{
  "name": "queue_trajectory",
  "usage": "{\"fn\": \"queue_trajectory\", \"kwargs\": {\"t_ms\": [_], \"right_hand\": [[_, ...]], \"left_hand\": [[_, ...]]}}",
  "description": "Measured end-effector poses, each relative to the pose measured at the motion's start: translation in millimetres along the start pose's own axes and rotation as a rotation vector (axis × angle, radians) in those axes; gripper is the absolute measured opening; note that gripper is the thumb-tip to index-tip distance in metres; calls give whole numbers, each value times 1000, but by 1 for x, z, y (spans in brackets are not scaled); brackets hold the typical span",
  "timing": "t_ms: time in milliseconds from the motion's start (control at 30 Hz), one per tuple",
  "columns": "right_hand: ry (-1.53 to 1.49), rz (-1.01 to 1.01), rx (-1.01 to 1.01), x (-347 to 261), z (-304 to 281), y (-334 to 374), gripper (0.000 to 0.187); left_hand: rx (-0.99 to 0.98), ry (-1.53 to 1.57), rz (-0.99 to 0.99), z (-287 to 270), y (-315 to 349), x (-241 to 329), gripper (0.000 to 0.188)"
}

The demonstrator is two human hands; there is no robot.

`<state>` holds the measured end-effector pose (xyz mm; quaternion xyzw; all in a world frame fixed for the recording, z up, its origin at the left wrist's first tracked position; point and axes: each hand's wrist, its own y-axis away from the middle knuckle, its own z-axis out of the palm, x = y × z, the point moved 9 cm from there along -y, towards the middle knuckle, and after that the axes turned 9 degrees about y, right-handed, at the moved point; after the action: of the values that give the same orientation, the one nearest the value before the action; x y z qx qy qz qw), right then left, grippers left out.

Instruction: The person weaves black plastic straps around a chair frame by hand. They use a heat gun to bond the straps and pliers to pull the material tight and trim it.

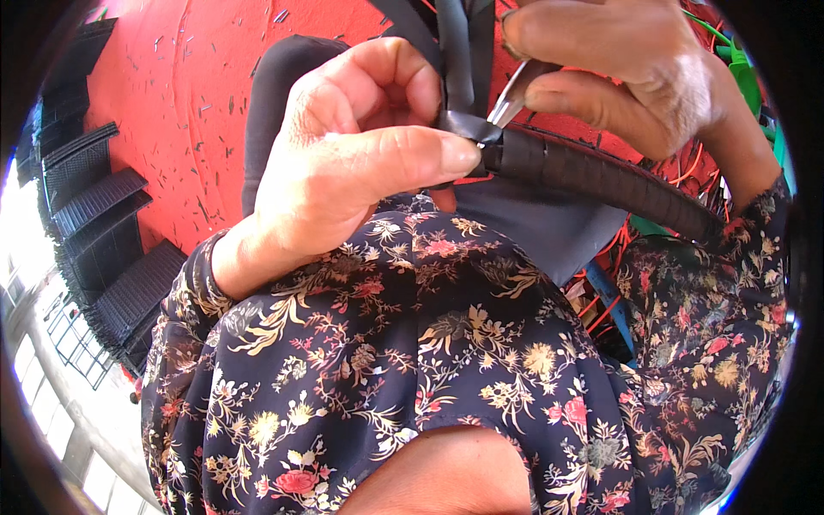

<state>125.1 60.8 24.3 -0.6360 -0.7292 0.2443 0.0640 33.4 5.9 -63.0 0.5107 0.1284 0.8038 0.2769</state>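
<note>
A curved black handle (592,170), wound closely with flat black strip, runs from the middle toward my right forearm. At its left end a band of black strip (470,126) loops over the winding. My left hand (330,154) is closed there, its thumb pressed at the band and the fingers curled behind. Between the thumb and fingers of my right hand (631,64) is a small shiny metal pointed tool (518,90), its tip at the band. Whether the tool is tweezers or snips cannot be made out. Upright black strips (455,51) rise above the band.
Black woven panels (99,215) stand along the left side, with a dark wire grid (81,335) below them. The red floor (197,112) is strewn with small black scraps. Green objects (745,81) and orange strands (614,245) lie at the right.
</note>
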Motion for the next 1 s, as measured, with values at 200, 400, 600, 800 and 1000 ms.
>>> {"fn": "queue_trajectory", "kwargs": {"t_ms": [200,400,600,800,1000], "right_hand": [[-147,174,-39,3,7,7,25],[-567,356,-61,5,36,34,43],[-637,445,-67,9,48,45,40],[-709,518,-89,7,48,45,30],[-459,435,-57,9,40,30,34]], "left_hand": [[-11,10,-45,2,-1,-4,44],[-40,43,-81,8,-3,-12,39],[-41,-247,54,10,4,3,35],[-170,-796,793,37,25,46,28],[-40,-701,628,19,10,50,30]]}}
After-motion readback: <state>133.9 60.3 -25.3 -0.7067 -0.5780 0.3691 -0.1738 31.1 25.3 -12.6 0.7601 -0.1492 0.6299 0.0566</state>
